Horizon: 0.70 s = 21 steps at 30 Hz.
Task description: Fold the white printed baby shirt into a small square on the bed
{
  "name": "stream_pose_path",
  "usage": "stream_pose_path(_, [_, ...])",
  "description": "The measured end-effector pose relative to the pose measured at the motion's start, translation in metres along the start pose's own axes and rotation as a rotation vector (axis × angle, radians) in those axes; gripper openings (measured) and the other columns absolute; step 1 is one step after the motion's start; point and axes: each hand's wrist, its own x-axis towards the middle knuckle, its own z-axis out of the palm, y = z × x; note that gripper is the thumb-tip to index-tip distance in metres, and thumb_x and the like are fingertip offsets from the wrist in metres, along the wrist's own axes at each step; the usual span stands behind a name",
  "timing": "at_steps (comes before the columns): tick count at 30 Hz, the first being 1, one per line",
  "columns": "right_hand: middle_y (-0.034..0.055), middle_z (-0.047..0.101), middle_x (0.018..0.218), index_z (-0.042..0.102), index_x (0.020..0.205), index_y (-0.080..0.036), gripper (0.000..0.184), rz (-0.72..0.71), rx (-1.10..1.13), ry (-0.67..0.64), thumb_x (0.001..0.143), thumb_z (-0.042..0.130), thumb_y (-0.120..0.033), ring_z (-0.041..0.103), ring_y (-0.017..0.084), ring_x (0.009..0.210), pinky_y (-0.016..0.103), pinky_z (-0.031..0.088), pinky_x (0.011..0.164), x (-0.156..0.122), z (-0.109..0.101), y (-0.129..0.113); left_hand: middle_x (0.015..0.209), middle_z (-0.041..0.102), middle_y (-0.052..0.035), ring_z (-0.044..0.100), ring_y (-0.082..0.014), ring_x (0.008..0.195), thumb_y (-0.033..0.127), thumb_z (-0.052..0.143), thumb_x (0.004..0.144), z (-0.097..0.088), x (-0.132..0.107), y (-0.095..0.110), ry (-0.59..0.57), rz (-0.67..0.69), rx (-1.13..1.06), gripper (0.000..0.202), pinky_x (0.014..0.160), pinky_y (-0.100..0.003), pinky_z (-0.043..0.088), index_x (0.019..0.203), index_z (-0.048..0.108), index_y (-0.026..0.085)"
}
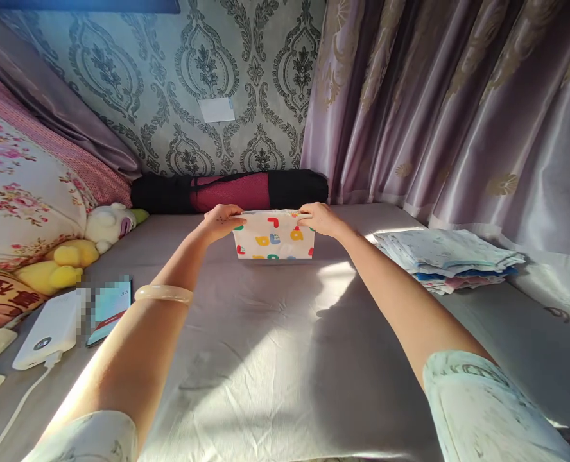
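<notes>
A white fabric box (pixel 274 236) printed with colourful letters stands near the far end of the grey sheet (pixel 246 385). At its upper left corner my left hand (pixel 222 221) pinches the top edge. My right hand (pixel 319 219) grips the upper right corner in the same way, fingers tucked behind the rim. Both arms reach straight forward, and a pale bangle (pixel 164 294) circles the left forearm. What the box holds, if anything, is hidden from here.
Behind the box lies a black and maroon rolled bag (pixel 230 191) against the wall. Folded cloths (pixel 451 256) are stacked at right, below the curtain (pixel 410 96). Plush toys (pixel 109 224), a power bank (pixel 51 327) with a cable and a phone (pixel 110 311) lie at left.
</notes>
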Motion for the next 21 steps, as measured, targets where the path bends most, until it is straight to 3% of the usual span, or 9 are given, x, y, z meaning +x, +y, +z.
stream_pose_path(2, [0.0037, 0.07, 0.1, 0.068, 0.113, -0.019, 0.03, -0.047, -0.077, 0.136, 0.088, 0.051, -0.018, 0.058, 0.018, 0.092, 0.025, 0.039, 0.08, -0.002, 0.008, 0.001, 0.093, 0.074, -0.0023, 0.065, -0.023, 0.097, 0.033, 0.05, 0.081, 0.01, -0.001, -0.003, 0.189, 0.044, 0.125, 0.033, 0.1, -0.039, 0.038, 0.103, 0.072, 0.022])
stream_pose_path(4, [0.0066, 0.07, 0.107, 0.067, 0.114, -0.019, 0.038, -0.097, -0.158, 0.168, 0.087, 0.043, -0.007, 0.057, 0.02, 0.101, 0.029, 0.037, 0.09, -0.008, 0.021, 0.003, 0.101, 0.075, -0.0025, 0.064, -0.0232, 0.103, 0.026, 0.047, 0.083, 0.023, -0.005, -0.01, 0.254, 0.092, 0.23, 0.036, 0.108, -0.044, 0.028, 0.109, 0.072, 0.025])
stream_pose_path(9, [0.0091, 0.07, 0.105, 0.068, 0.105, -0.017, 0.041, -0.193, -0.244, 0.085, 0.084, 0.038, 0.001, 0.056, 0.021, 0.101, 0.032, 0.033, 0.096, -0.041, 0.059, 0.016, 0.107, 0.075, -0.0021, 0.063, -0.0222, 0.108, 0.014, 0.042, 0.082, 0.063, -0.037, -0.035, 0.089, 0.208, 0.321, 0.043, 0.116, -0.047, 0.015, 0.109, 0.073, 0.029])
stream_pose_path(12, [0.0094, 0.07, 0.108, 0.067, 0.108, -0.016, 0.041, -0.216, -0.247, 0.016, 0.085, 0.038, 0.0, 0.056, 0.021, 0.104, 0.032, 0.033, 0.099, -0.062, 0.08, 0.023, 0.111, 0.075, -0.0038, 0.063, -0.0202, 0.11, 0.011, 0.036, 0.085, 0.08, -0.063, -0.045, 0.021, 0.25, 0.335, 0.047, 0.117, -0.047, 0.014, 0.109, 0.073, 0.028])
stream_pose_path(17, [0.0103, 0.07, 0.113, 0.066, 0.113, -0.018, 0.043, -0.207, -0.25, -0.091, 0.085, 0.04, 0.001, 0.057, 0.022, 0.111, 0.035, 0.034, 0.102, -0.085, 0.098, 0.028, 0.118, 0.073, -0.0026, 0.061, -0.0187, 0.116, 0.004, 0.032, 0.082, 0.088, -0.092, -0.046, -0.105, 0.279, 0.341, 0.054, 0.117, -0.048, 0.015, 0.109, 0.071, 0.03])
stream_pose_path(21, [0.0097, 0.067, 0.125, 0.064, 0.123, -0.018, 0.057, -0.154, -0.238, -0.177, 0.078, 0.04, 0.007, 0.058, 0.022, 0.116, 0.032, 0.038, 0.099, -0.093, 0.09, 0.026, 0.13, 0.067, -0.0005, 0.058, -0.0198, 0.123, -0.001, 0.038, 0.071, 0.087, -0.098, -0.048, -0.203, 0.239, 0.323, 0.062, 0.117, -0.049, 0.016, 0.112, 0.071, 0.031])
